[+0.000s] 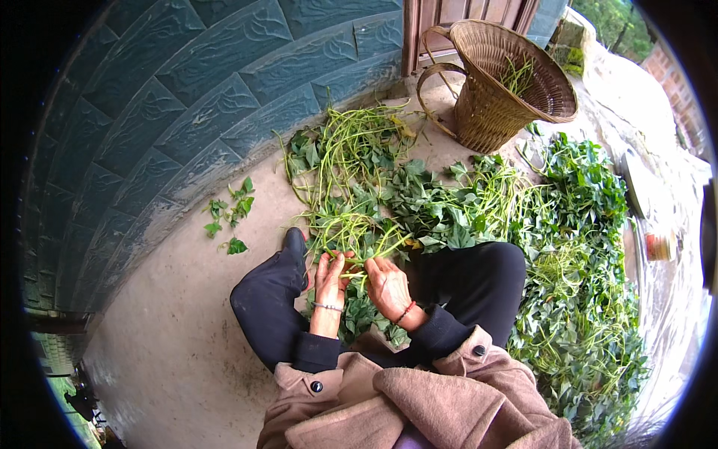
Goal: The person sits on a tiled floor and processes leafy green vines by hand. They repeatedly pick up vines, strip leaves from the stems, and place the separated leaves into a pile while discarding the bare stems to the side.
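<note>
Between my bent knees, my left hand (331,277) and my right hand (388,287) are close together, both gripping a bundle of green leafy vine stems (359,259). The left wears a pale bracelet, the right a red beaded one. Stem ends fan out past the fingers toward a heap of long cut stems (342,151) on the concrete floor. Dark green leaves (359,311) lie below my hands, between my legs. Which single stems each hand pinches is partly hidden by the fingers.
A woven wicker basket (488,106) with a few stems inside leans near a wooden door (471,10). A broad bank of leafy vines (578,314) spreads along my right. A small sprig (233,210) lies at left, before the blue tiled wall (207,106). A tub (660,247) stands far right.
</note>
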Available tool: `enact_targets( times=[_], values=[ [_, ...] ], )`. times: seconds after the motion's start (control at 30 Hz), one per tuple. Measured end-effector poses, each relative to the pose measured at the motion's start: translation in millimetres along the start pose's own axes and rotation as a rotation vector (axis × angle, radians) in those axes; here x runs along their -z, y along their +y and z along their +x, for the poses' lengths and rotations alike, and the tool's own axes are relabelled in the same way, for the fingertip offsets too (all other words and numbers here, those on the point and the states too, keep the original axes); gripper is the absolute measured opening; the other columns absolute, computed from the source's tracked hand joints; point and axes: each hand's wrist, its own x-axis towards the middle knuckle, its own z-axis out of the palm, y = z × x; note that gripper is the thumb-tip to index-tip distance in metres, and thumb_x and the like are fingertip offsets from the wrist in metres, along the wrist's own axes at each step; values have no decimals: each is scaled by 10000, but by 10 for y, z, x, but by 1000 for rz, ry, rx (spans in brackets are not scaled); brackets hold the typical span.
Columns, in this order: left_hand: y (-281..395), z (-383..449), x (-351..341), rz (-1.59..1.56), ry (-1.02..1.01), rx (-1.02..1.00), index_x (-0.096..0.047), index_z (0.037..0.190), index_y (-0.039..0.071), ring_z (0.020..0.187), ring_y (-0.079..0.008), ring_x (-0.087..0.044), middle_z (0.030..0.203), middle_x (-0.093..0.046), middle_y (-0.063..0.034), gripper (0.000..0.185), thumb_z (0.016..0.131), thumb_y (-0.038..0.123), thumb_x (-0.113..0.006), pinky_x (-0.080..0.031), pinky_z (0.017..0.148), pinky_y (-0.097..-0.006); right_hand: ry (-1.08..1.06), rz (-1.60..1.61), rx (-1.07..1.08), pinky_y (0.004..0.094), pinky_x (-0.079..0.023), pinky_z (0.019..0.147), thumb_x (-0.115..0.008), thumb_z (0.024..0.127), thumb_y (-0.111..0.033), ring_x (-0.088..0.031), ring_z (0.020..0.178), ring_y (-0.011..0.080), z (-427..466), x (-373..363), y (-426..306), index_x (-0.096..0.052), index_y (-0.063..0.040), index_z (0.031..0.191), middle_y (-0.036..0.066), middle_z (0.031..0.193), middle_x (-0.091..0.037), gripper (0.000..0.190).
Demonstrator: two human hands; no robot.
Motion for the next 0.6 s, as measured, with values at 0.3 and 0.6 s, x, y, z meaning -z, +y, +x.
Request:
enact_targets(
  times=[0.3, 0.6],
  values=[
    [-36, 23, -35, -97, 68, -58, -570, 925, 137, 677, -63, -520, 775, -559, 57, 153, 847, 181, -693, -405, 599, -203, 147, -162, 154, 381, -370, 669, -564, 678, -26, -475, 789, 299, 126, 34, 7, -500, -42, 824, 119, 818, -492, 160],
    [-277, 93, -120, 71, -30, -176, -587, 958, 82, 760, -68, -548, 870, -618, 19, 126, 852, 42, -642, -445, 692, -209, 85, 189, -284, 386, -425, 502, -561, 878, -121, -581, 560, 347, -96, -386, 210, -513, 11, 900, 171, 625, -582, 142]
  ],
)
